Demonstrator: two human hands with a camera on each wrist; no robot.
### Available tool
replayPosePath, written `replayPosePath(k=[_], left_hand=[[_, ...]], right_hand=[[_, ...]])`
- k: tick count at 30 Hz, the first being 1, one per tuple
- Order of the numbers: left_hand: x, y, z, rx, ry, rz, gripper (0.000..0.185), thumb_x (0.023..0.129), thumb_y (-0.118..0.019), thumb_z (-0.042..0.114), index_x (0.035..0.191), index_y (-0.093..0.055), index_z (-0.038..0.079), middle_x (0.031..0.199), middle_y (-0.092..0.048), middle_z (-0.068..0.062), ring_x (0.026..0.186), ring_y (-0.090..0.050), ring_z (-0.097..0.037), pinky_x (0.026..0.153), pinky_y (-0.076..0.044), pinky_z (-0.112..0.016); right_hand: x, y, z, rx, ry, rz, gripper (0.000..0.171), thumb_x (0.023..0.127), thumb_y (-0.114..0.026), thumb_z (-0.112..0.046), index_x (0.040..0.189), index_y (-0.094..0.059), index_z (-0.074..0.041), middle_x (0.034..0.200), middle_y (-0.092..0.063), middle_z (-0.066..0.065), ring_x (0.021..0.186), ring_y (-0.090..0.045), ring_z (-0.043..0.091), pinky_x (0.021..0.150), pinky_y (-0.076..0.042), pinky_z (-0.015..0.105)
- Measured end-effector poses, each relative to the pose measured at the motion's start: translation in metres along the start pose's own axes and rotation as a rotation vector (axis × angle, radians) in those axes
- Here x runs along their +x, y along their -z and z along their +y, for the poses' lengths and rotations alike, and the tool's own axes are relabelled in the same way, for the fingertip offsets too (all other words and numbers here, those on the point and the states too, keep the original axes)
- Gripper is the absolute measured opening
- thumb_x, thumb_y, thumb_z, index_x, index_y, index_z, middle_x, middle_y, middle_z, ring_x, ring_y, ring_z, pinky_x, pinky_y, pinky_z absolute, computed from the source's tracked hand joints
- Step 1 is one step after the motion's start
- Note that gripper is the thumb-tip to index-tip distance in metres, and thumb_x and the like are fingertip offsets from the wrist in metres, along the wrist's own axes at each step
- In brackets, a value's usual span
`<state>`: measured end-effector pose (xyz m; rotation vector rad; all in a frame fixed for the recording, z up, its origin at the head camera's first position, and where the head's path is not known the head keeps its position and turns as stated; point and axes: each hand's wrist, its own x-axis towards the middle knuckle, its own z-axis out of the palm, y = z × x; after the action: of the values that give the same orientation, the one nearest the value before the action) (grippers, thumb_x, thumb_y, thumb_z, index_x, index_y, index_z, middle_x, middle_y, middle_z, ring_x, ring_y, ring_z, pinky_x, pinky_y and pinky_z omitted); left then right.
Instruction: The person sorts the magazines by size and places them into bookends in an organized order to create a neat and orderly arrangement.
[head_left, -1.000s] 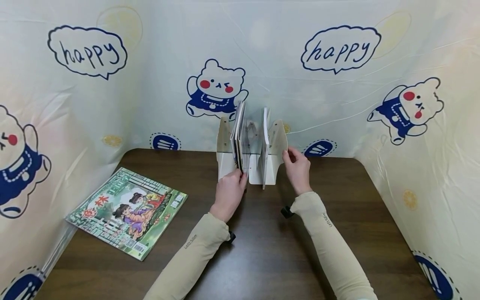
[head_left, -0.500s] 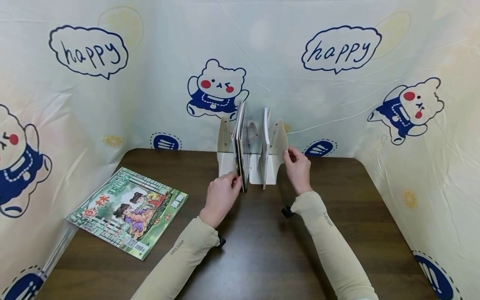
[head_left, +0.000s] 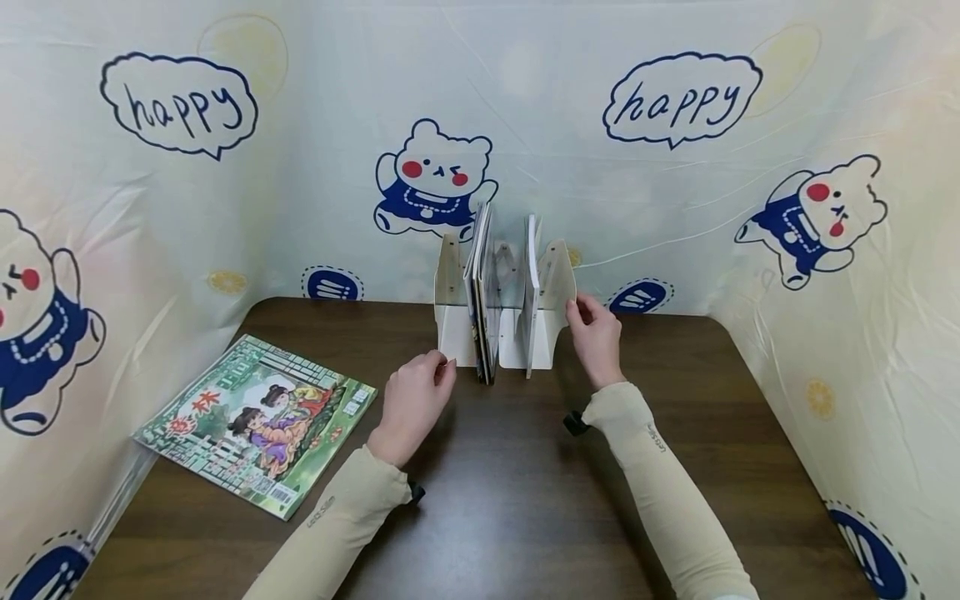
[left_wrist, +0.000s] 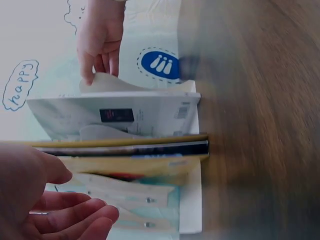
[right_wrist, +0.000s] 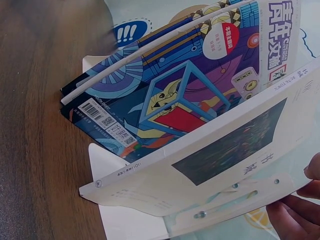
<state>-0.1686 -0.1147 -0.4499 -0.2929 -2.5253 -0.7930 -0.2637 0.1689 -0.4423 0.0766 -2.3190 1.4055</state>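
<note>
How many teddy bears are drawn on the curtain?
3 in the head view: one bear behind the book rack, one bear at right, one bear cut off at left. Others may be hidden.

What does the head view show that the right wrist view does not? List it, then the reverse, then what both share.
Only the head view shows the green illustrated magazine lying flat on the dark wooden table, and the left hand empty beside the white book rack.

Only the right wrist view shows the blue and purple magazine cover.

Both show the right hand holding the rack's end panel, and the white-covered book.
</note>
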Motion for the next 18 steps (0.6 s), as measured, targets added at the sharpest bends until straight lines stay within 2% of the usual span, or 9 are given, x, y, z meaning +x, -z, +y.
replayPosePath(k=[8,18], left_hand=[[-0.005,0.016,-0.014,0.01,0.075,-0.022,0.017,0.099,-0.07,0.018,0.092,-0.074,0.002,0.075,-0.068,-0.009,0.058,-0.058,-0.019,0.053,-0.054,-0.036],[-0.009,0.032,-0.03,0.039,0.132,-0.02,0.02,0.1,-0.07,0.02,0.097,-0.073,0.001,0.082,-0.071,-0.013,0.064,-0.063,-0.024,0.06,-0.06,-0.04]], right_hand=[[0.001,0.001,-0.001,0.01,0.011,0.002,0.03,0.104,-0.065,-0.02,0.126,-0.073,-0.001,0.108,-0.076,0.017,0.088,-0.068,0.026,0.067,-0.049,0.018],[0.0,0.001,0.001,-0.002,0.01,0.002,0.03,0.104,-0.064,-0.019,0.126,-0.072,0.0,0.108,-0.075,0.017,0.087,-0.067,0.027,0.067,-0.05,0.019]])
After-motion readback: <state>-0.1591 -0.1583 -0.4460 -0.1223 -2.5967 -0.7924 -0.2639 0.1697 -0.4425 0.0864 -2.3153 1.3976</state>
